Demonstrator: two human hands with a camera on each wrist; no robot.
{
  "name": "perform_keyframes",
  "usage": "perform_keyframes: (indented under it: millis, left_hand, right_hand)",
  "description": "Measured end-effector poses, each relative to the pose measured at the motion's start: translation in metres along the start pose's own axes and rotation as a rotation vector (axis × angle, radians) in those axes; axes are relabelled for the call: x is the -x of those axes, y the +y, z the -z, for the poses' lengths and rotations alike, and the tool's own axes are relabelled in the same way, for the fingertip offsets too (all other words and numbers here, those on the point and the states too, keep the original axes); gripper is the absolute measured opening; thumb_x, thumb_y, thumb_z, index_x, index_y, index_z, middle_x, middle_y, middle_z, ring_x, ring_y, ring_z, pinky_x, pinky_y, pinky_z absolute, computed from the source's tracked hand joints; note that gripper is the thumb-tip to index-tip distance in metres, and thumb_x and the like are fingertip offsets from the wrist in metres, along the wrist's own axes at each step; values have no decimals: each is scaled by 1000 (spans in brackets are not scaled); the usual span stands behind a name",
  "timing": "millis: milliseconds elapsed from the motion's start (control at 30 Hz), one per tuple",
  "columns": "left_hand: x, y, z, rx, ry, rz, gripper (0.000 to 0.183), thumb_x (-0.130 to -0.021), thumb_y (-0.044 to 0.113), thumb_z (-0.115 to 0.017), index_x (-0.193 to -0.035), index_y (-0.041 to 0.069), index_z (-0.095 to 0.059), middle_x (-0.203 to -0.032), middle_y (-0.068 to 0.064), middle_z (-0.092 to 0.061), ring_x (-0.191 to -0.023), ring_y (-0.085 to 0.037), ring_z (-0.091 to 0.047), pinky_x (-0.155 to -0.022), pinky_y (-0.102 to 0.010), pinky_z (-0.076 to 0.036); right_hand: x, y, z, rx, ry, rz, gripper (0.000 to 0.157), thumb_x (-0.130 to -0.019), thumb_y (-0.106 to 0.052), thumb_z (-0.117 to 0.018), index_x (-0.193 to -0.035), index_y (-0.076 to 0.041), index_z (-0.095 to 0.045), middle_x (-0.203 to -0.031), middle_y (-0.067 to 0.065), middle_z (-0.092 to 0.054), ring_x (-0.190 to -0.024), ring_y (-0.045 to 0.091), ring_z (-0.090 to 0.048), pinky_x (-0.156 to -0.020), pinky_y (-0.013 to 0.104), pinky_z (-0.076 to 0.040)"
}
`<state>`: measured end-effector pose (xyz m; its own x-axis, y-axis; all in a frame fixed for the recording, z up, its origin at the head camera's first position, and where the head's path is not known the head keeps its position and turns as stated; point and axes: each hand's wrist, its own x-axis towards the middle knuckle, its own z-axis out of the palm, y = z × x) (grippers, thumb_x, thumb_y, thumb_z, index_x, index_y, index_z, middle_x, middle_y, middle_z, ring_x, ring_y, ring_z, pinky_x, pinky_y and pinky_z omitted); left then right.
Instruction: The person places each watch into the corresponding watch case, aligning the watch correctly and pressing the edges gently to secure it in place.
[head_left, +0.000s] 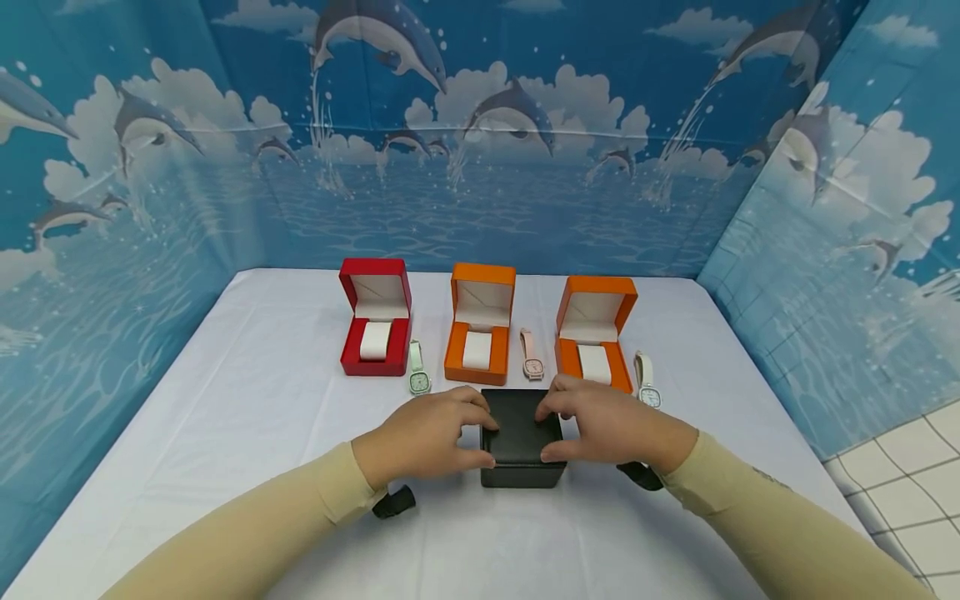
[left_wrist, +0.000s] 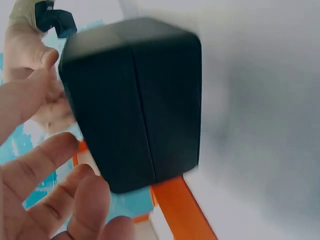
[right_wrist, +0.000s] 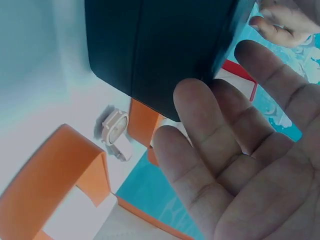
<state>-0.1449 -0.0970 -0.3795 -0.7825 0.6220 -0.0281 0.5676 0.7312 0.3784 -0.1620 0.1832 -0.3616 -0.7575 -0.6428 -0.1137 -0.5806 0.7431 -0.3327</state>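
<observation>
A closed black box (head_left: pixel 522 476) lies on the white cloth between both hands. My left hand (head_left: pixel 420 433) is at its left side, with fingertips over the lid's left edge and the thumb near the front left corner. From the other side my right hand (head_left: pixel 615 423) reaches over the right edge, its thumb by the front right corner. In the left wrist view, the left fingers (left_wrist: pixel 90 207) are loosely bent beside the box. The right wrist view shows the right fingers (right_wrist: pixel 197 112) slightly bent against or close to its side; contact is hard to tell.
Behind the black box stand an open red box (head_left: pixel 349 358) and two open orange boxes (head_left: pixel 454 364) (head_left: pixel 619 367), each with a white cushion. A green watch (head_left: pixel 418 381), a pink watch (head_left: pixel 532 367) and a white watch (head_left: pixel 648 395) lie beside them.
</observation>
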Motion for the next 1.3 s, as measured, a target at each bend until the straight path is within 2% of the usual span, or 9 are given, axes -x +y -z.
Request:
perform_keyframes:
  millis: [100, 367, 500, 567, 700, 833, 1033, 1167, 1300]
  left_hand:
    - [1, -11, 9, 35, 30, 17, 43, -93, 48, -78, -130, 26, -74, -132, 7, -66, -86, -9, -66, -79, -28, -57]
    - [4, -52, 50, -13, 183, 121, 50, -95, 43, -77, -137, 17, -69, -137, -3, -67, -111, -21, -68, -96, -42, -61]
    - [5, -76, 69, -20, 207, 201, 55, -95, 40, -78, -143, 16, -65, -144, -9, -62, -128, -29, -61, -105, -51, -57]
    - [5, -88, 75, -20, 204, 246, 58, -95, 40, -78, -146, 16, -62, -147, -11, -59, -135, -32, -57, -109, -55, -54]
    - [6, -113, 83, -25, 179, 313, 62, -97, 39, -75, -151, 15, -57, -150, -13, -55, -137, -35, -55, -112, -59, -50]
    - [7, -134, 86, -22, 144, 368, 65, -99, 38, -73, -155, 13, -51, -157, -16, -48, -142, -38, -50, -115, -61, -46]
    - [5, -156, 86, 23, 83, 454, 71, -99, 40, -71, -160, 14, -45, -161, -18, -42, -144, -40, -46, -115, -62, -46]
    - [4, -167, 84, 43, 57, 489, 74, -98, 39, -73, -161, 15, -42, -160, -19, -42, -143, -40, -47, -115, -61, -46]
    - [3, -175, 83, 46, 37, 502, 77, -97, 40, -74, -162, 15, -41, -161, -20, -39, -144, -42, -45, -115, -62, -46]
  right_hand:
    - [-4, 0, 4, -4, 22, 3, 34, -89, -44, -84, -113, -22, -77, -106, -8, -66, -95, 16, -65, -82, 31, -59]
    - [-24, -4, 18, 22, 142, 38, 35, -94, -35, -80, -123, -16, -76, -115, 0, -71, -86, 9, -63, -79, 31, -58]
    - [-38, -12, 23, 43, 152, 48, 43, -96, -37, -78, -132, -15, -72, -127, 5, -70, -104, 19, -69, -91, 40, -61]
    - [-47, -17, 24, 58, 152, 60, 46, -97, -39, -77, -135, -15, -71, -129, 7, -69, -107, 22, -70, -93, 42, -61]
    - [-68, -28, 25, 72, 136, 88, 47, -98, -37, -76, -139, -15, -69, -137, 9, -67, -113, 26, -69, -100, 45, -59]
    - [-91, -39, 26, 63, 89, 90, 46, -98, -35, -76, -139, -14, -69, -150, 12, -61, -138, 31, -58, -114, 50, -51]
    - [-127, -54, 22, 88, 34, 117, 42, -98, -32, -76, -136, -16, -72, -134, 7, -70, -126, 24, -62, -108, 42, -55]
    - [-145, -63, 19, 118, -7, 122, 40, -97, -32, -77, -135, -20, -73, -132, 4, -69, -126, 22, -61, -107, 38, -55]
    - [-161, -69, 14, 106, -66, 136, 40, -97, -29, -78, -135, -17, -73, -134, 6, -69, -125, 23, -62, -109, 39, -54]
